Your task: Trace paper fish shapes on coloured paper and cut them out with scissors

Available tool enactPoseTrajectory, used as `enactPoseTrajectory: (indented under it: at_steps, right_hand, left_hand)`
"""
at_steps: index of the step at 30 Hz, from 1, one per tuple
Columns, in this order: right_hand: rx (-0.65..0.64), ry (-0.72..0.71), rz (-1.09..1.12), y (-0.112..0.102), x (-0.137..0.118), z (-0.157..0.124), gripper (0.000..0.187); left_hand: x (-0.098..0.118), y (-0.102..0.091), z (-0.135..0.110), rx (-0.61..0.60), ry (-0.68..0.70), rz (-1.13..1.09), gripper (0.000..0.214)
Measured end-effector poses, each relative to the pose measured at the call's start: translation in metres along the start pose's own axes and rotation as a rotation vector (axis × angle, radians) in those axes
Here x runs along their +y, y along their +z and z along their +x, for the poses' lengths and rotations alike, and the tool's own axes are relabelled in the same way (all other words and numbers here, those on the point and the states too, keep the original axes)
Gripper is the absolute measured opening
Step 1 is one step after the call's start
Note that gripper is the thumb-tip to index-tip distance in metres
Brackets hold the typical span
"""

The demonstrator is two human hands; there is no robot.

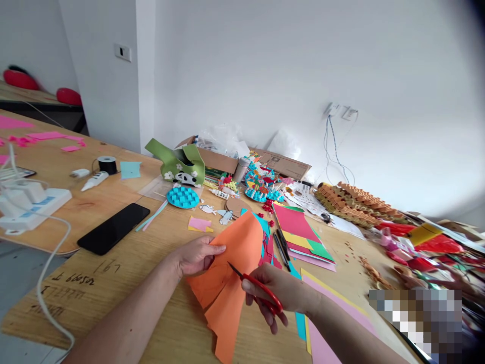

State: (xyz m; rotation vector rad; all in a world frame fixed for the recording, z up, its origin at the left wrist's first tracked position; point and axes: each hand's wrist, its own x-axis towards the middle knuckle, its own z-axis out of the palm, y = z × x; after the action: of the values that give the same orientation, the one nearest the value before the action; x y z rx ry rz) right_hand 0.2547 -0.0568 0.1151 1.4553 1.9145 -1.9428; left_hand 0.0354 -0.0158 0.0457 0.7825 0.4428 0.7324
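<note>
My left hand (198, 255) pinches the left edge of an orange sheet of paper (242, 235), thumb on top. The sheet bends upward above the table, with a long slit running through its lower part. Red-handled scissors (265, 293) are gripped in my right hand (278, 290), fingers around the handles. Their dark blade points up and left at the upper end of the slit, against the paper. Part of the blades is hidden by the sheet. Behind the sheet lie red and blue paper scraps (269, 247) and black pens (281, 247).
Coloured paper sheets (299, 222) are stacked at right. A black phone (113, 228) and a white power strip (36, 207) with a cable lie left. Farther back are a green panda bag (184, 169), a blue textured disc (183, 197), paper fish (226, 217) and a cardboard box (217, 159).
</note>
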Motion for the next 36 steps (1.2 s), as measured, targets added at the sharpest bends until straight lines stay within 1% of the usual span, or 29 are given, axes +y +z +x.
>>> enactPoseTrajectory:
  at_steps: [3,6,11,12,16,17,23,32,36]
  right_hand:
    - [-0.007,-0.003,-0.006,0.0,0.0,0.001,0.06]
    - [0.019,0.02,-0.041,0.0,0.0,0.0,0.058]
    - [0.046,0.063,-0.074,0.0,-0.003,-0.002,0.054]
    - [0.049,0.064,-0.074,0.0,-0.003,-0.003,0.054]
    - [0.049,0.061,-0.052,0.0,-0.006,-0.004,0.054]
    - [0.041,0.06,-0.045,0.0,-0.005,-0.004,0.054]
    - [-0.019,0.037,-0.031,-0.001,-0.003,-0.001,0.056]
    - [-0.032,0.116,-0.141,-0.001,-0.016,-0.002,0.057]
    - [-0.032,0.147,-0.181,-0.002,-0.02,-0.003,0.058]
  left_hand:
    - [0.001,0.003,0.0,-0.006,0.013,-0.003,0.032]
    - [0.003,0.004,-0.001,-0.013,0.016,-0.001,0.032]
    - [0.004,0.003,-0.002,0.011,0.004,0.026,0.035]
    - [0.004,0.003,-0.002,-0.013,0.011,0.039,0.037]
    - [0.004,0.001,-0.001,-0.202,0.053,0.111,0.053]
    - [0.003,0.001,-0.001,-0.228,0.055,0.123,0.057]
    - [-0.003,-0.001,0.0,-0.206,0.038,0.155,0.063]
    - [-0.007,-0.002,0.001,-0.229,0.015,0.177,0.056]
    - [-0.008,-0.002,0.001,-0.219,0.0,0.172,0.054]
